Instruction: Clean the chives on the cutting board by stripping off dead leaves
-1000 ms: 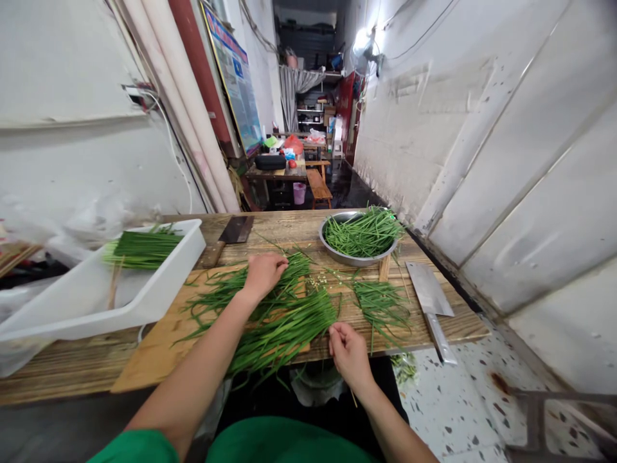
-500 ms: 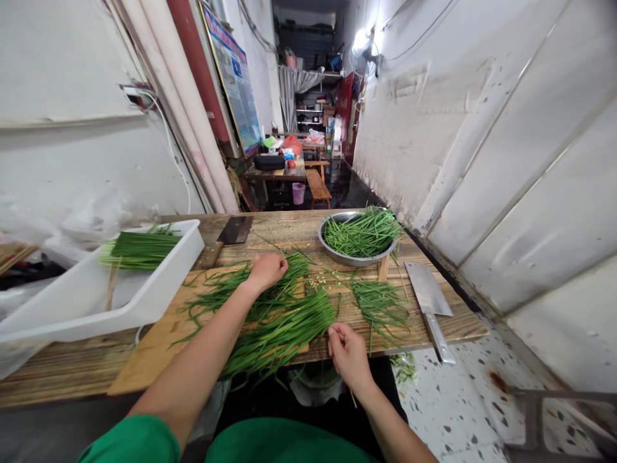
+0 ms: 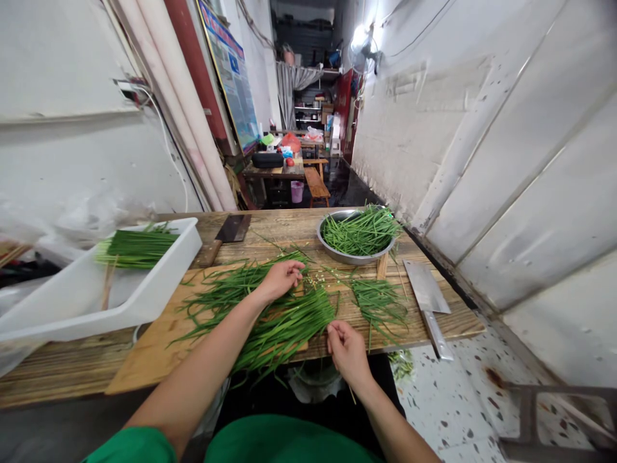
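Observation:
Long green garlic chives lie in a loose pile across a wooden cutting board, their ends lined up toward the right. My left hand is over the upper part of the pile, its fingers loosely bent and apart, with nothing visibly gripped. Beside the lined-up ends, at the table's front edge, my right hand is closed with thumb and fingertips together. A thin yellowish strand shows below it; what the fingers pinch is hidden. A smaller heap of chives lies to the right.
A metal bowl heaped with chives stands at the back right. A cleaver lies at the right end, and another dark-bladed knife behind the board. At left, a white tray holds a chive bundle. Small pale scraps lie mid-table.
My left hand has moved slightly right over the chives, and its fingers have loosened from a closed shape. My right hand stays nearly in place.

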`<state>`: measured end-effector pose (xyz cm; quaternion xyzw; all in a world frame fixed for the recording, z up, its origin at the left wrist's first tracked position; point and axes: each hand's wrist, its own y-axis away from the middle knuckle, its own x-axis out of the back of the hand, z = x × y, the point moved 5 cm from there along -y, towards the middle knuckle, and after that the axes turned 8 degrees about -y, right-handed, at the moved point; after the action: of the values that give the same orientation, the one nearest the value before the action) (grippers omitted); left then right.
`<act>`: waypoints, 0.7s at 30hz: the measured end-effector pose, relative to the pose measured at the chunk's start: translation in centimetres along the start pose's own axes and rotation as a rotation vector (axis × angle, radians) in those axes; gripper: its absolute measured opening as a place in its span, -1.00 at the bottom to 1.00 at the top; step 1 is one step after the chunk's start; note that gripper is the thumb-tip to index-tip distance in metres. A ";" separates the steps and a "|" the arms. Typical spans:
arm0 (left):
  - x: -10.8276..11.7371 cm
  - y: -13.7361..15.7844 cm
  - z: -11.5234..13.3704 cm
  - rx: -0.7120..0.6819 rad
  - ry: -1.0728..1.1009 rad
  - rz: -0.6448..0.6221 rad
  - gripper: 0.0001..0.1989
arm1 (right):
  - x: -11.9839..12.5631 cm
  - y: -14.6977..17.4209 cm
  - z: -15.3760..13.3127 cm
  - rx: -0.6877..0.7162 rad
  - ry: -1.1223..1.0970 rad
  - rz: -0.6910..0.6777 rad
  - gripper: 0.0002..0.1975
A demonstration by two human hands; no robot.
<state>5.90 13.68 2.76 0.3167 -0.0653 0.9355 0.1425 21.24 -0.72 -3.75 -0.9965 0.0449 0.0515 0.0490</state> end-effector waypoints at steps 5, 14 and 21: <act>-0.5 0.2 0.3 -0.006 -0.133 0.021 -0.62 | 0.0 0.0 -0.2 0.004 0.006 -0.007 -0.71; -0.7 0.4 1.4 -0.095 -0.252 0.032 -0.69 | 0.0 0.0 -0.1 0.003 0.003 -0.003 -0.70; -0.9 0.6 1.4 -0.089 -0.245 0.071 -0.71 | 0.1 0.1 -0.2 0.034 0.032 -0.009 -0.76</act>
<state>7.13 12.60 3.29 0.4194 -0.1349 0.8904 0.1144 21.37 -0.82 -3.60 -0.9964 0.0420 0.0345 0.0655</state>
